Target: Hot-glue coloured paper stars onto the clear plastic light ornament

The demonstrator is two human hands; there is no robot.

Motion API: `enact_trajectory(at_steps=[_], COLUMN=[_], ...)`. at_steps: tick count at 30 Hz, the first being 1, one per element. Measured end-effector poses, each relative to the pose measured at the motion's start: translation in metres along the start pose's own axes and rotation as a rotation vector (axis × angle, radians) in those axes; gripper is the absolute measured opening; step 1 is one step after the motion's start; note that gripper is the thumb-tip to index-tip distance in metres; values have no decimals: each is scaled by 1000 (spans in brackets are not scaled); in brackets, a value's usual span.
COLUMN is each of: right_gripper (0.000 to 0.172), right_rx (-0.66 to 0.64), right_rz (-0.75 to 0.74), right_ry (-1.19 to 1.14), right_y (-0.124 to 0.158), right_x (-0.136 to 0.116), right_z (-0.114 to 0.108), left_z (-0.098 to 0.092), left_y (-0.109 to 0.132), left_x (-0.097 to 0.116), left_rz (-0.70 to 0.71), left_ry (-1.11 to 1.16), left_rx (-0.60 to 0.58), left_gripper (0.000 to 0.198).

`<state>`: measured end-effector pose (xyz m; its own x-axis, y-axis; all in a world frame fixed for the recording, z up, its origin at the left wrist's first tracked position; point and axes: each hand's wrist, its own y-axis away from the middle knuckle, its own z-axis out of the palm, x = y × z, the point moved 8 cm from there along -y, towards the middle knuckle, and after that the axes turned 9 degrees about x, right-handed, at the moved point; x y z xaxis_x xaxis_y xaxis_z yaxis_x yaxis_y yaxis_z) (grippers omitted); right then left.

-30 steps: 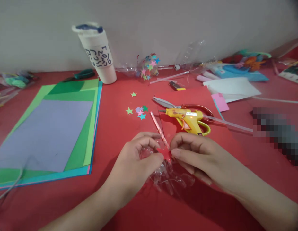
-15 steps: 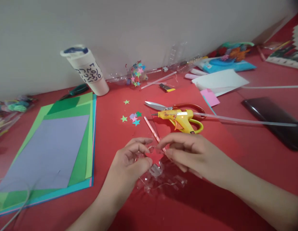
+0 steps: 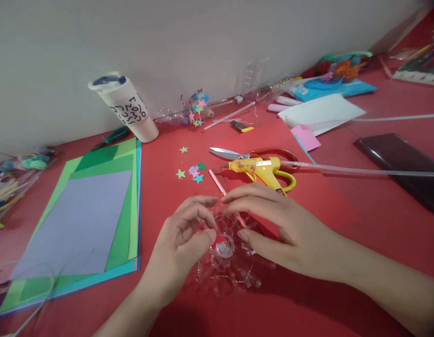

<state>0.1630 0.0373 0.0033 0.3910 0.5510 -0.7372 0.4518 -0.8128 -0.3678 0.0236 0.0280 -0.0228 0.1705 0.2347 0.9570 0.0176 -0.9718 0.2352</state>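
Note:
My left hand (image 3: 187, 238) has its thumb and forefinger closed at a red paper star (image 3: 219, 238), of which only a small part shows now. Under and between both hands lies a tangle of clear plastic (image 3: 224, 249) with a round middle and thin strands. My right hand (image 3: 273, 224) arches over its right side, fingers and thumb apart with nothing visible between them. Just beyond the fingers is a pink pencil (image 3: 217, 181). A yellow glue gun (image 3: 259, 167) rests across scissors (image 3: 231, 153) past my right hand. Small paper stars (image 3: 198, 179) lie ahead.
Stacked coloured paper (image 3: 80, 215) lies on the left, with a white tumbler (image 3: 131, 110) behind it. A star-covered ornament (image 3: 198, 108) and a cutter (image 3: 241, 126) are at the back. On the right are white paper (image 3: 322, 114) and a dark case (image 3: 399, 164).
My right hand has spread its fingers and moved slightly away from the red star. The star has turned or dropped, so less of it shows. My left hand stays nearly in place.

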Motion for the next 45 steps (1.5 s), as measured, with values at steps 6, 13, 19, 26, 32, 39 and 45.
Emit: enact_trajectory(at_steps=[6,13,19,26,32,39,45], right_gripper=[18,12,11,12,13,10,13], right_rx=[128,98,66,84,84,100,102], right_rz=[-138,-211,-199,-234,-234,-238,-178], right_ry=[60,83,64,74,82,91,86], right_y=[2,3,3,3,4,7,5], right_x=[-15,-20,-19,-24,-24,-20,-16], right_z=[-11,-5,0,-2,-2,-3,-7], left_z=[-1,-3,0,-1,-4,-29,-31], left_y=[-4,-4,-4,-7,-5,-20,-15], left_x=[0,0,-4,-4,2,-4,-20], left_rz=[-37,-44,-61,-73,-34,-28,-249], left_ry=[43,-40,-62,-47,-79,-60,-153], left_rx=[-79,-170,-189,-157,-134,19,-241], left_gripper=[7,8,9,8,16,28,31])
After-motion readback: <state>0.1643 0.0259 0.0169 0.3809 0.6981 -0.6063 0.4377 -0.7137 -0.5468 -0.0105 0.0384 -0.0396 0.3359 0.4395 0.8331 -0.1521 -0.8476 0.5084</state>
